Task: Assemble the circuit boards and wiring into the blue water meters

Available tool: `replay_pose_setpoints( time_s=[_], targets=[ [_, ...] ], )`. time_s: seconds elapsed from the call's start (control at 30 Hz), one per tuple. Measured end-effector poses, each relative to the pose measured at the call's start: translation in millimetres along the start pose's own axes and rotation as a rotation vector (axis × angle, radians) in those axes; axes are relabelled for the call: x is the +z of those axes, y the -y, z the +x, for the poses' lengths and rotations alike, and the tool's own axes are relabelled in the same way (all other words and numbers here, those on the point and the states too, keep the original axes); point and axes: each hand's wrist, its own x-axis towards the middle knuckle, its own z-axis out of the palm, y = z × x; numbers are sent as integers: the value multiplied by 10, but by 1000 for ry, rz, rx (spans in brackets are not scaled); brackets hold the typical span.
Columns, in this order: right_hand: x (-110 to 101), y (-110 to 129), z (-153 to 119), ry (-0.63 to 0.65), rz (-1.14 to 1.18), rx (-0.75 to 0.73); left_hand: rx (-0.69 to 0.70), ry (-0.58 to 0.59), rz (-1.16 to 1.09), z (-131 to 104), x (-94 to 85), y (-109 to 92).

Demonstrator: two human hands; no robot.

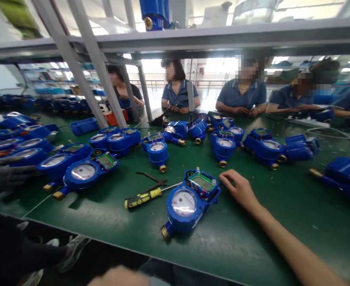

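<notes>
The blurred left hand [119, 277] is partly cut off.

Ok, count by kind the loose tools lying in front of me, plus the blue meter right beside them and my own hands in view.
Screwdriver: 1
Pliers: 1
Blue meter: 1
Left hand and right hand: 2
Total: 5

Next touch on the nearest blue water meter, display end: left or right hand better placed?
Right, I'd judge. The right hand is right beside the water meter's display end; the left hand is blurred and cut off at the bottom edge, farther away.
</notes>
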Motion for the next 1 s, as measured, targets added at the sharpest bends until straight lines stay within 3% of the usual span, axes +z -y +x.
replay_pose_setpoints(
  time_s=[0.17,0.33,0.47,0.6,0.77,1.0],
  targets=[
    [52,167,-67,41,169,18,27,90,29,127,261,-327],
    [89,293,-158,110,367,7,201,147,95,392,486,-540],
    [134,353,-226,157,500,-11,237,166,209,634,606,-737],
    [178,396,-298,211,567,-45,369,223,362,813,804,-936],
    [191,414,-344,233,566,-54,340,242,373,875,980,-1008],
    [184,395,-329,245,575,-62,325,174,204,871,952,-1006]
  ],
)
